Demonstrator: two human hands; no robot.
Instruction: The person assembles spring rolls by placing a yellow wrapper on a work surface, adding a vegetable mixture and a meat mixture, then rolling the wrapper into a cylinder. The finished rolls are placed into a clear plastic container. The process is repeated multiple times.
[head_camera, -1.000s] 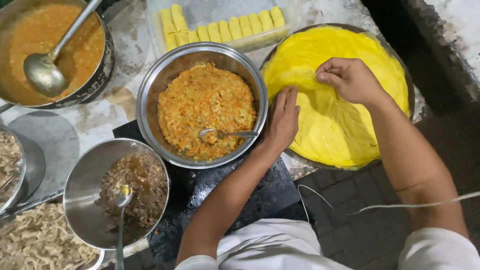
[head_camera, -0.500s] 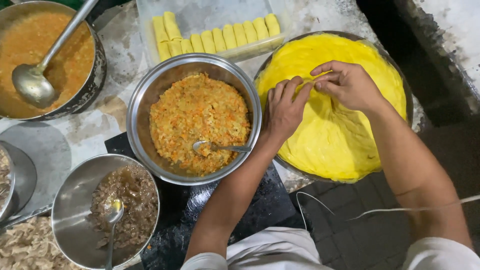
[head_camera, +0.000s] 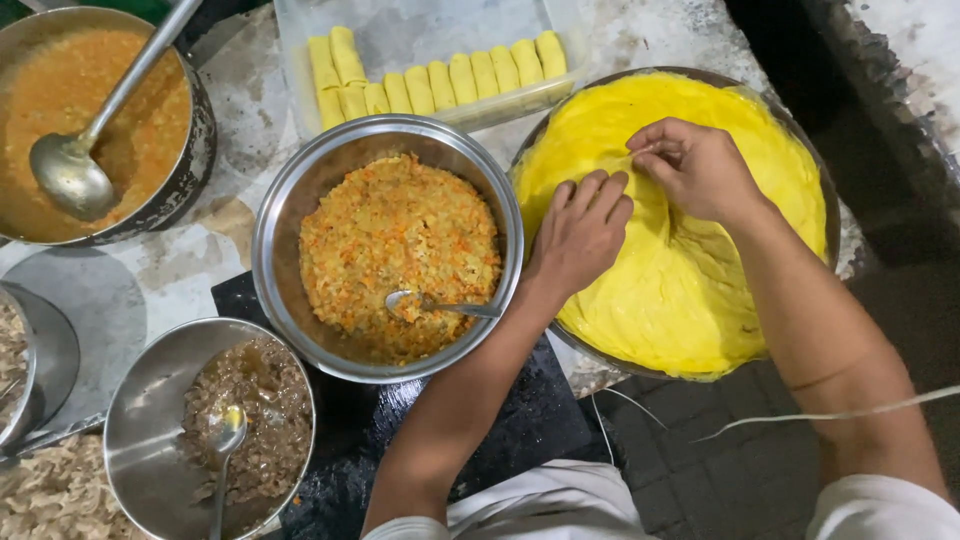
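Where the picture is cut off at the left edge, a pot of orange sauce (head_camera: 150, 130) with a ladle (head_camera: 70, 175) sits at the top of the desk (head_camera: 190, 285), and below it stand a partly cropped steel vessel (head_camera: 35, 365), a pile of pale shreds (head_camera: 50, 495) and a steel bowl of brown filling (head_camera: 160, 400) holding a spoon (head_camera: 225, 440). Just right of these, a large steel bowl of orange filling (head_camera: 385, 255) with its own spoon (head_camera: 440, 303) stands close against the wide round tray (head_camera: 800, 140) of thin yellow wrappers (head_camera: 690, 300), so little open room lies between their rims. Behind them, a clear tray (head_camera: 420, 40) carries a row of yellow rolls (head_camera: 440, 75).

The left hand (head_camera: 580, 235) lies flat and open on the wrapper stack near the tray's left rim, fingers spread toward the top. The right hand (head_camera: 695, 165), just beside it, is closed in a pinch on a thin fold of the top wrapper (head_camera: 625, 160).

Compared with half a second ago, the raised strip of wrapper between the hands looks lower and flatter, and the left hand has flattened onto the stack.

Dark ground fills the right side. Both forearms hide part of the wrappers, and how far the top sheet has come loose is hard to make out.
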